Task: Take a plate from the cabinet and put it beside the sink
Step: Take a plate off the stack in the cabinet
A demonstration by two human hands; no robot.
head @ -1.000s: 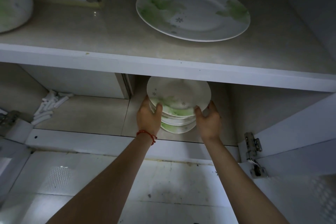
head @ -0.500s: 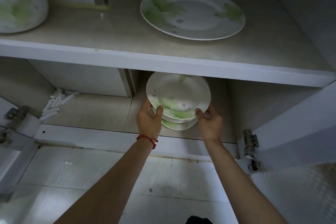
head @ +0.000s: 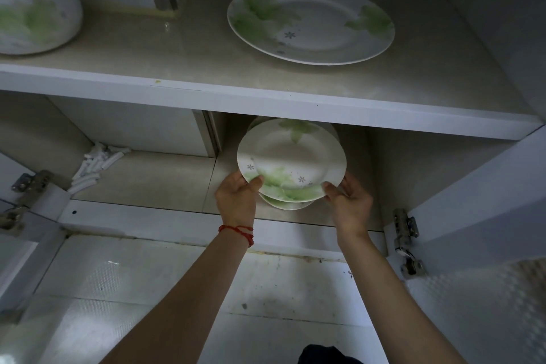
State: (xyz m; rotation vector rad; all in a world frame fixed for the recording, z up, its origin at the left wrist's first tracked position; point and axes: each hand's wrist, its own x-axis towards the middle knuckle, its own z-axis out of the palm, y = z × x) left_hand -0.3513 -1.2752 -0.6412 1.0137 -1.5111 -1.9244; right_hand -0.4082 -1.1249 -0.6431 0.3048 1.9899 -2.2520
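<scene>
A white plate with green leaf print (head: 291,158) is tilted up off a short stack of like plates (head: 288,204) on the lower cabinet shelf. My left hand (head: 236,199) grips its left front rim, thumb on top. On the right front rim my right hand (head: 348,201) holds it the same way. The plate's far edge sits just under the white shelf board (head: 266,102). No sink is in view.
A large oval plate (head: 310,22) lies on the upper shelf, with a white green-printed pot (head: 32,9) at its left. White plastic pieces (head: 94,167) lie at the lower shelf's back left. Open door hinges (head: 406,227) flank the opening. Tiled wall below.
Both hands have lifted and tipped the top plate up from the stack; fewer plates show beneath it. The view has shifted slightly downward.
</scene>
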